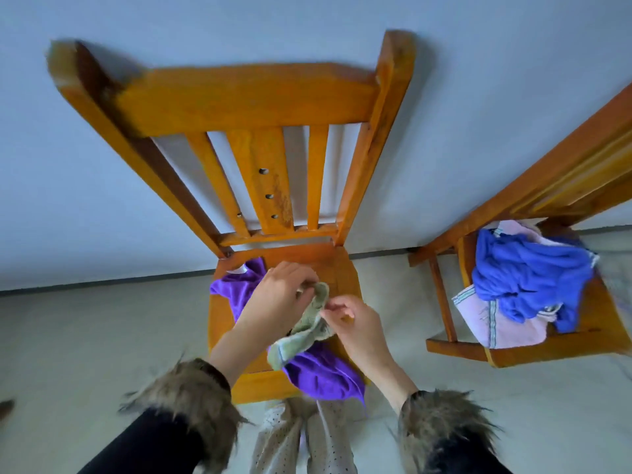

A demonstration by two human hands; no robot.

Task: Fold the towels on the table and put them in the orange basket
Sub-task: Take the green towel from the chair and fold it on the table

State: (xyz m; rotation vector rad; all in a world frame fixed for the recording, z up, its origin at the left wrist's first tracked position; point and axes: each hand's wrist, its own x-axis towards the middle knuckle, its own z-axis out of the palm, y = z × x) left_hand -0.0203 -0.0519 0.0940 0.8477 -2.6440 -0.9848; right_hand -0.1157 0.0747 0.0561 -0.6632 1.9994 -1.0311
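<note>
The person is standing over a wooden chair point(290, 265) and working a small green towel point(302, 328) between both hands above the seat. The left hand point(277, 299) is pinching the towel's upper end, its fingers curled over the bunched cloth, while the right hand point(355, 323) is nipping an edge of it between thumb and fingertips just beside the left. The towel is hanging crumpled between them, its lower striped end drooping onto a purple towel point(321, 371) that is lying spread across the seat and spilling over the front edge. On a second chair point(513, 354) to the right, a blue towel point(526, 278) is heaped on a pink one point(496, 323), both unfolded. No orange basket is showing anywhere in view. The green towel is looking light, soft and limp, likely to sag wherever it is unsupported, so it will probably handle best when taken by two neighbouring corners and pulled taut before the first fold is laid.
</note>
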